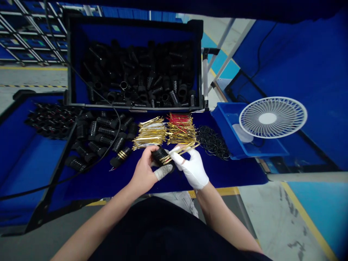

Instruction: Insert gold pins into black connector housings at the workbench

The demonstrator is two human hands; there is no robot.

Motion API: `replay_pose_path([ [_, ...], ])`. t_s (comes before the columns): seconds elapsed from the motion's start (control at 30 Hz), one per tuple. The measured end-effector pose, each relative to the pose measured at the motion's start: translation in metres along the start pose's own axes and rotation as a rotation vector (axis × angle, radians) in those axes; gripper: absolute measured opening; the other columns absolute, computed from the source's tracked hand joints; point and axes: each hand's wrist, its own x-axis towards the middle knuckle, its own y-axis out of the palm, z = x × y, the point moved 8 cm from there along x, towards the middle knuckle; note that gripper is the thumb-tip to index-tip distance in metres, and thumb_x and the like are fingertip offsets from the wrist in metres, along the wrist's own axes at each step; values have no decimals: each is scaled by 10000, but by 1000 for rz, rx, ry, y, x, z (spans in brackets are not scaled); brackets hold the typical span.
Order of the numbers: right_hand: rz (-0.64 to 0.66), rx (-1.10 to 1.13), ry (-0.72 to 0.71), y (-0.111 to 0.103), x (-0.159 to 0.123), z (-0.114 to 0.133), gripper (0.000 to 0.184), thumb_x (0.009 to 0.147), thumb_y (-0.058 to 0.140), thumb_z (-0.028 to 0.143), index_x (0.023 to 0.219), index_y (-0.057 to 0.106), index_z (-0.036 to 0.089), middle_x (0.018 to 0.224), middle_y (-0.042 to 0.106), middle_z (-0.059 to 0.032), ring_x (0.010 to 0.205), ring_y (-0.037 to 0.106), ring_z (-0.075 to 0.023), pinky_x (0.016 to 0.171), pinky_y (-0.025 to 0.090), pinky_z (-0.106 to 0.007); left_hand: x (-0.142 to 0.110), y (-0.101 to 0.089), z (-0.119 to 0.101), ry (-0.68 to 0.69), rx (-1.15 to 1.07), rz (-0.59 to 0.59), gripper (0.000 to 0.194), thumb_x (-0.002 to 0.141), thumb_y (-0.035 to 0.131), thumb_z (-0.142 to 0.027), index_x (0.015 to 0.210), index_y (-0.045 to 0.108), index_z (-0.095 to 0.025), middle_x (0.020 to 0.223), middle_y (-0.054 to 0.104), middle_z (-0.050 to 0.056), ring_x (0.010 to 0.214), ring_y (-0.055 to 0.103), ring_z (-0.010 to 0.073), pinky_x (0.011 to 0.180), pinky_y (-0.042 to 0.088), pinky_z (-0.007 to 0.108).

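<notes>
My left hand [145, 170], bare with a white cot on the thumb, is wrapped round a black ribbed plastic part [160, 155]. My right hand [193, 165] wears a white glove and pinches thin gold metal strips [182, 148] whose ends rest against that black part. Both hands meet over the blue work mat [108, 181]. Just beyond them lie a pile of gold strips [150, 132] and a second pile of gold strips with red wires [181, 127]. A heap of black rubber rings [212, 142] lies to the right.
A large black crate [134, 65] full of black parts stands at the back. Loose black parts [100, 139] lie left of the hands, more in a left tray [50, 119]. A black cable [89, 165] crosses the mat. A white fan [272, 116] sits over a blue bin [231, 119].
</notes>
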Motion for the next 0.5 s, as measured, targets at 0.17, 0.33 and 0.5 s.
replay_pose_path([
  [0.17,-25,-205,-139,-8,1,15,164,802,736,340,762,662,199,796,680,-34,765,624,-206,774,491,-341,-5,2,8,-21,45,114,605,675,868,-234,1167,516,-252,1074,600,42,950,588,202,870,493,315],
  [0.33,55,-95,-8,1,10,-10,195,808,727,363,745,674,186,757,678,-19,729,611,-183,742,477,-315,-8,4,15,-43,-17,181,617,720,848,-261,1216,481,-253,1076,568,40,966,569,195,879,488,315],
  [0.5,77,134,207,28,1,-39,271,801,738,433,805,673,171,639,611,15,503,452,-107,494,364,-244,-2,-5,24,-164,-152,56,449,830,736,-460,1148,502,-245,984,601,26,831,595,176,767,498,295],
])
